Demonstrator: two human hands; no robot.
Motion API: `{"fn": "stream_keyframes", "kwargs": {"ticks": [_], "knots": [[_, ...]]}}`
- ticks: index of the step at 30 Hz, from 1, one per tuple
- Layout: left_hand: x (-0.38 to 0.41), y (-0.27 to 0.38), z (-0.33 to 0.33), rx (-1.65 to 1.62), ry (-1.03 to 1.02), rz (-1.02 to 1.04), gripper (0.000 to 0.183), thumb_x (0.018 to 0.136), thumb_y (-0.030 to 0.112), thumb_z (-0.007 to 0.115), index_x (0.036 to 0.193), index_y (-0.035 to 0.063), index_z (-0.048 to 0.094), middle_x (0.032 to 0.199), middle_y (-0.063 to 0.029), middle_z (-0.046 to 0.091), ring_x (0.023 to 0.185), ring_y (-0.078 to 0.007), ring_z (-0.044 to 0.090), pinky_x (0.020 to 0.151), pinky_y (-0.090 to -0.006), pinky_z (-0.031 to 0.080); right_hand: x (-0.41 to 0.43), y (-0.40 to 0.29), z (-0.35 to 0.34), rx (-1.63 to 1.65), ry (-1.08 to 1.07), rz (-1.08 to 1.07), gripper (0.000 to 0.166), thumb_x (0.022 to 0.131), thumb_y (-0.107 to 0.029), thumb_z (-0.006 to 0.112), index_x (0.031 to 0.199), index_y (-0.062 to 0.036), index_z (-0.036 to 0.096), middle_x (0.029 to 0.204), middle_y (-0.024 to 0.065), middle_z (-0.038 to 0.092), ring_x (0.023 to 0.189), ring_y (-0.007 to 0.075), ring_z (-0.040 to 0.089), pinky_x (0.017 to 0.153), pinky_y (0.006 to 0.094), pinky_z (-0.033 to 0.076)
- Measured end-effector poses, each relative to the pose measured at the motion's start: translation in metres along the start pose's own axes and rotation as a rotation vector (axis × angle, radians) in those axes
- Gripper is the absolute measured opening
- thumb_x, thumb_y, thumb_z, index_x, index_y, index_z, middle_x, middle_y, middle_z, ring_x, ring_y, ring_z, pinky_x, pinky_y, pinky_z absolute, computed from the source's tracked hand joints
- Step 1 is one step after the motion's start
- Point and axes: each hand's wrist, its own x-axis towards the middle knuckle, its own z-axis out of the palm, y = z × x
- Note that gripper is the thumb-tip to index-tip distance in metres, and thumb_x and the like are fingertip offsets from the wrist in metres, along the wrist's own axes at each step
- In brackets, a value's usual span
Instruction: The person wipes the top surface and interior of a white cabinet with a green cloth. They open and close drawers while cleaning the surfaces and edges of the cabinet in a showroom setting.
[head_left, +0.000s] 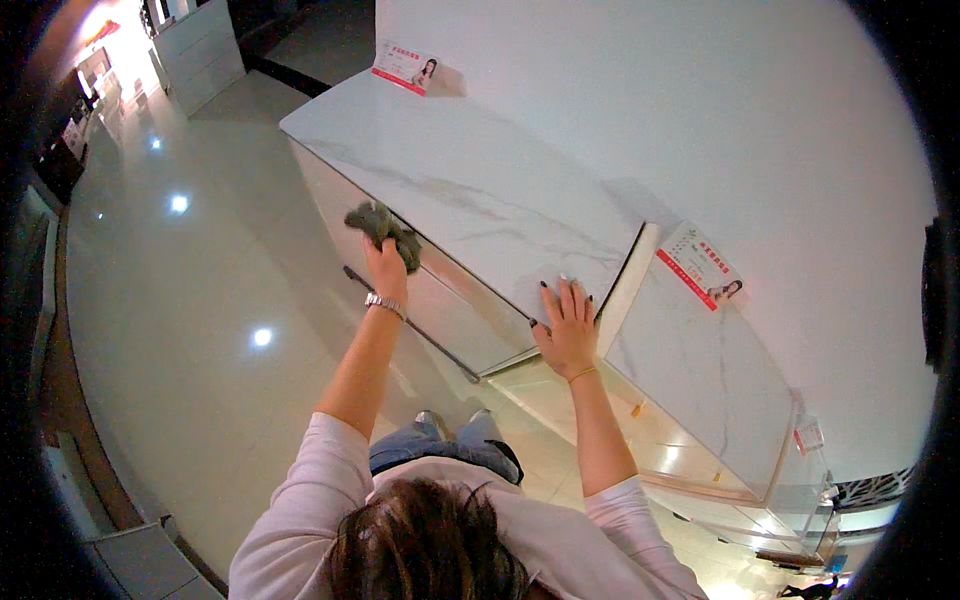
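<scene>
My left hand (385, 266) grips a bunched grey-green cloth (405, 241). That cloth lies against the upper front of a cabinet, just below the edge of its white marble-patterned top (480, 202). My right hand (568, 330) rests palm down near the front right corner of this top, fingers spread and nothing in it. Beneath the top, the glossy cabinet front (472, 300) slopes away in view, with a dark strip (420, 326) along its lower edge.
Two printed cards with writing, one (406, 69) at the far corner and one (701, 266) on the adjoining cabinet top (682, 352), stand by the white wall (675, 97). A light upright panel edge (628, 289) separates the tops. Glossy tiled floor (202, 285) extends to the left.
</scene>
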Motion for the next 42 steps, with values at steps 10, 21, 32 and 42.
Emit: {"fn": "stream_keyframes", "kwargs": {"ticks": [10,21,32,42], "knots": [[-0.084,-0.014,0.034,1.095,-0.569,1.096,0.036,0.074,0.012,0.06,0.109,0.0137,0.06,0.117,-0.0054,0.059,0.105,-0.0321,0.049,0.089,-0.0431,0.041,0.003,-0.003,-0.005,-0.046,-0.044,0.037,0.056,0.083,-0.035,0.051,0.134,-0.0129,0.043,0.146,0.0139,0.03,0.137,0.0334,0.022,0.11,0.052,0.017],[-0.066,0.005,0.038,1.311,-0.807,1.201,0.033,0.078,0.013,0.055,0.11,0.012,0.061,0.116,-0.0057,0.06,0.098,-0.0327,0.052,0.087,-0.0427,0.043,0.0,0.002,-0.006,0.299,0.025,0.134,0.055,0.087,-0.024,0.049,0.137,-0.0036,0.038,0.141,0.0173,0.037,0.135,0.0332,0.028,0.112,0.046,0.016],[-0.067,0.021,0.07,1.486,-0.609,0.995,0.032,0.076,0.015,0.059,0.107,0.0104,0.063,0.116,-0.004,0.06,0.102,-0.0323,0.049,0.083,-0.0456,0.046,-0.067,0.01,-0.057,0.829,0.391,0.336,0.052,0.089,-0.009,0.047,0.139,-0.0014,0.032,0.142,0.019,0.035,0.132,0.0319,0.032,0.11,0.0393,0.023],[-0.206,-0.008,0.117,1.2,-0.879,0.905,0.027,0.076,0.011,0.055,0.101,0.0063,0.063,0.106,-0.0091,0.064,0.095,-0.0324,0.052,0.078,-0.0427,0.048,-0.179,0.141,-0.104,0.585,0.474,0.525,0.046,0.088,-0.007,0.049,0.133,-0.0017,0.041,0.136,0.0177,0.044,0.127,0.0338,0.039,0.107,0.0404,0.029]]}}
